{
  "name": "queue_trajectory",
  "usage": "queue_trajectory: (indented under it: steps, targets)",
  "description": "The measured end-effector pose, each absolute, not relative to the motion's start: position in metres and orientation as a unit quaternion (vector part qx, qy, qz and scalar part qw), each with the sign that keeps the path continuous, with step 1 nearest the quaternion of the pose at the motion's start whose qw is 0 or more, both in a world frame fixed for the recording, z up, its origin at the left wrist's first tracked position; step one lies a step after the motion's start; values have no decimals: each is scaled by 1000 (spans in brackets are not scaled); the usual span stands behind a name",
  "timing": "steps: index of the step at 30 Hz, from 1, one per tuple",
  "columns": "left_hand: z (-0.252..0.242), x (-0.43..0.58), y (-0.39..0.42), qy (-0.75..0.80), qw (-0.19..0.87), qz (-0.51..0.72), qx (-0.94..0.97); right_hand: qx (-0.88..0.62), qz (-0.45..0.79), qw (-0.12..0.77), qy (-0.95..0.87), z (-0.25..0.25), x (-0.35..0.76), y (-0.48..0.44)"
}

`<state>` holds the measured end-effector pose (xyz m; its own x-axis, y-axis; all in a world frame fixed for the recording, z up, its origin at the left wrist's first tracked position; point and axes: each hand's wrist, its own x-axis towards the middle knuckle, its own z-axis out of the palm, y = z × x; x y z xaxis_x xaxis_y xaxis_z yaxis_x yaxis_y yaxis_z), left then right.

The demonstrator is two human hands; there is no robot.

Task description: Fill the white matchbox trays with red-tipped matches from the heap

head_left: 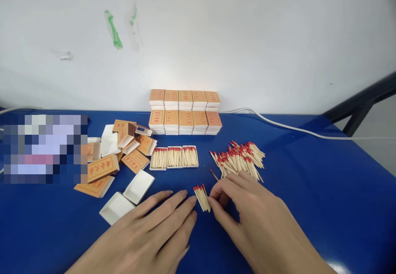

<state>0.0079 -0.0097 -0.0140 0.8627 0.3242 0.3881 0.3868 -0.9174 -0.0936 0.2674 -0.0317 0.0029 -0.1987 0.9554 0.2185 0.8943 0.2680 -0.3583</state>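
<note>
A small row of red-tipped matches lies on the blue table between my two hands. My left hand rests palm down with its fingers stretched out, fingertips against or close to the row's left side. At the row's right edge, the thumb and curled fingers of my right hand are drawn together; whatever they may pinch is hidden. A loose heap of matches spreads just beyond my right hand, and a single dark-stemmed match lies beside it. Three white trays filled with matches stand side by side ahead.
Stacked orange matchboxes stand in two rows by the wall. Orange matchbox sleeves lie piled at left, with white empty trays near my left hand. A white cable crosses the back right; a blurred patch covers the far left.
</note>
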Motion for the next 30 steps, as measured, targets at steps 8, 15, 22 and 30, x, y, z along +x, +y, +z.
queue_trajectory:
  steps: [8, 15, 22, 30]
  targets:
    - [-14, 12, -10, -221, 84, -190, -953, -592, 74, 212, -774, 0, 263, -32]
    - [-12, 11, -12, -208, 101, -199, -952, -583, 82, 215, -779, -1, 261, -31]
    - [-12, 11, -12, -189, 88, -211, -955, -614, 4, 217, -759, 3, 272, -25]
    - [-25, 14, -17, -205, 71, -233, -948, -630, -74, 211, -744, -1, 272, -18]
